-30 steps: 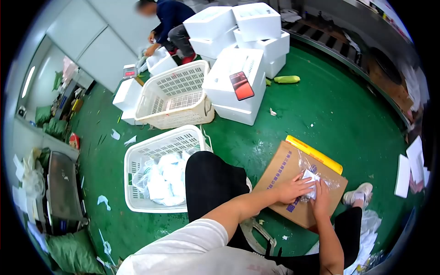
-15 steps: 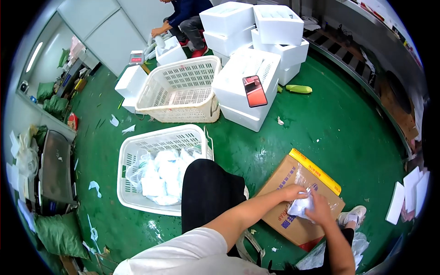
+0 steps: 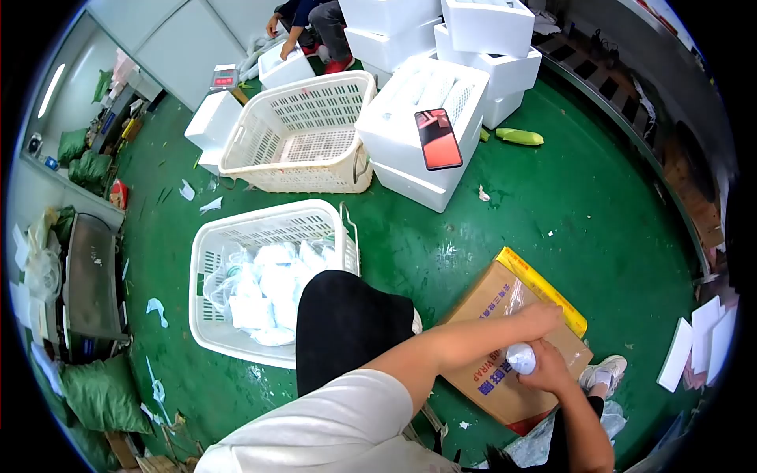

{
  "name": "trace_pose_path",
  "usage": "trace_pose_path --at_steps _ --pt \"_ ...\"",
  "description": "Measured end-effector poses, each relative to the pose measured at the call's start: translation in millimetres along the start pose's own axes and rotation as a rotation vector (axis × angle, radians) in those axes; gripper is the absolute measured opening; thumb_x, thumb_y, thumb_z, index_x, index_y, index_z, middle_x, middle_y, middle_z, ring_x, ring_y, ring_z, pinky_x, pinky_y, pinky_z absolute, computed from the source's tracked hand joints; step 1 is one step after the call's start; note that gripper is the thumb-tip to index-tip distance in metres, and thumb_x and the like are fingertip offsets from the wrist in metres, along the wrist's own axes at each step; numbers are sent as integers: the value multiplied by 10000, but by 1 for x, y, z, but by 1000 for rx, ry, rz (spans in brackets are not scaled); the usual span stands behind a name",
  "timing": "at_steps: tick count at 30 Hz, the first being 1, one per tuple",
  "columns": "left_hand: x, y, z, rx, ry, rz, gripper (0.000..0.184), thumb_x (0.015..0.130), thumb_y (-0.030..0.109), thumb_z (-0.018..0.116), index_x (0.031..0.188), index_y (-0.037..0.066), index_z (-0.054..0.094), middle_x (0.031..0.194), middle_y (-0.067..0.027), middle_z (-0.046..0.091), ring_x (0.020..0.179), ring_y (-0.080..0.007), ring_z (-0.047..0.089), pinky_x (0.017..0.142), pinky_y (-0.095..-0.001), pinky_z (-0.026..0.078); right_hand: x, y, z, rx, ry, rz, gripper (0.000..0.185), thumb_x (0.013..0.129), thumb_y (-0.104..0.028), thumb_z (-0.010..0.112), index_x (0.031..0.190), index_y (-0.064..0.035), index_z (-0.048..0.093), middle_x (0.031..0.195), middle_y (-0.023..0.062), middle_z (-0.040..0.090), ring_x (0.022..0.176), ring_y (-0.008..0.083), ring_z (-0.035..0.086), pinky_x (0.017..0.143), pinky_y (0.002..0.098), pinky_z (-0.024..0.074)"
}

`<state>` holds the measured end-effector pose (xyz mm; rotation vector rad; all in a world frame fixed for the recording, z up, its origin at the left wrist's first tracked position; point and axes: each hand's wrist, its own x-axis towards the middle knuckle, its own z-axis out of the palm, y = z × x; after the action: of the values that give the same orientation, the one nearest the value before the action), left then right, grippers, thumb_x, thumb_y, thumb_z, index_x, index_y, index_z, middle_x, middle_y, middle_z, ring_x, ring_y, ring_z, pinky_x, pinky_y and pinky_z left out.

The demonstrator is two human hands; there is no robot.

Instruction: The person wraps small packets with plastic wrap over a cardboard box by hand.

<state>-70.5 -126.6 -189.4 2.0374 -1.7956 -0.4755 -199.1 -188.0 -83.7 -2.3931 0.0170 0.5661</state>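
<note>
On the cardboard box (image 3: 490, 315) in front of me, my right hand (image 3: 546, 369) grips a small white bundle (image 3: 520, 359) that looks wrapped in plastic film. My left hand (image 3: 542, 318) is just beyond it, fingers curled and mostly turned away; whatever they hold is hidden. Clear film (image 3: 516, 298) shows on the box top near that hand. Along the box's far right side lies a long yellow carton (image 3: 544, 290).
Left of my knee stands a white basket (image 3: 206, 335) of wrapped white bundles (image 3: 272, 288). Beyond are another basket (image 3: 292, 183), stacked foam boxes (image 3: 426, 185) with a phone (image 3: 438, 140) on top, and a crouching person (image 3: 319, 27). A green vegetable (image 3: 520, 137) lies on the floor.
My left hand has moved right and away from me, off the bundle. The bundle is now rounder and turned in my right hand. The person at the back has reached lower, to a foam box.
</note>
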Motion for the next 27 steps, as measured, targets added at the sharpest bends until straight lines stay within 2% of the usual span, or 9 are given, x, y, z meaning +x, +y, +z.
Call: trace_pose_path --at_steps 2,5,9,15,17,18,20,24,27 --pt "-6 -8 8 0 90 205 413 893 389 562 1276 245 614 1458 -149 439 1367 -305 389 1063 -560 331 3 9 -21 176 -209 -41 780 592 -296 825 1272 -36 547 1218 176 602 1171 326 555 1007 390 438" --pt "-7 -12 45 -51 122 213 399 909 482 506 1278 361 601 1533 -117 338 1443 -285 253 1153 -564 135 15 16 -36 281 -486 81 863 694 -398 800 1412 -75 446 1322 189 560 1245 302 519 1046 373 401" --pt "8 -22 69 -97 152 241 427 879 530 518 1283 411 587 1536 -84 352 1454 -291 236 1158 -572 107 38 34 -39 668 -753 477 892 821 -444 715 1493 -28 302 1511 143 341 1388 266 324 1139 364 256" --pt "-13 -15 39 108 17 313 590 812 545 602 1381 445 480 1596 -62 220 1486 -276 132 1165 -587 31 54 55 -5 593 -854 356 997 832 -487 696 1538 -37 154 1580 153 203 1459 268 165 1180 351 143" --pt "-17 -12 26 118 -12 324 646 780 558 633 1393 432 470 1598 -66 208 1489 -273 112 1163 -593 30 52 42 15 584 -842 201 998 801 -563 697 1508 -15 254 1556 163 264 1438 276 228 1166 353 186" --pt "-19 -10 14 121 -74 338 659 798 590 605 1414 419 446 1607 -70 179 1493 -265 87 1158 -602 17 62 58 50 341 -1134 203 924 801 -564 699 1477 -37 353 1492 154 384 1393 264 318 1141 351 233" --pt "-18 -8 17 102 -43 335 651 803 600 594 1411 414 453 1608 -75 176 1493 -267 90 1158 -601 11 55 -20 51 301 -1312 103 997 748 -693 652 1469 -59 386 1517 159 352 1404 278 293 1143 347 215" --pt "-19 -11 14 109 -33 333 641 811 585 586 1409 385 468 1600 -104 198 1488 -269 126 1163 -587 14 -25 -58 135 410 -1281 237 916 809 -655 620 1446 -30 414 1494 129 389 1347 224 360 1119 318 251" --pt "-32 -4 28 96 88 346 651 824 530 599 1415 282 479 1582 -126 236 1476 -271 174 1171 -564 54 -97 -19 146 995 -850 524 712 864 -481 636 1378 -12 485 1340 106 535 1221 195 482 1031 307 363"
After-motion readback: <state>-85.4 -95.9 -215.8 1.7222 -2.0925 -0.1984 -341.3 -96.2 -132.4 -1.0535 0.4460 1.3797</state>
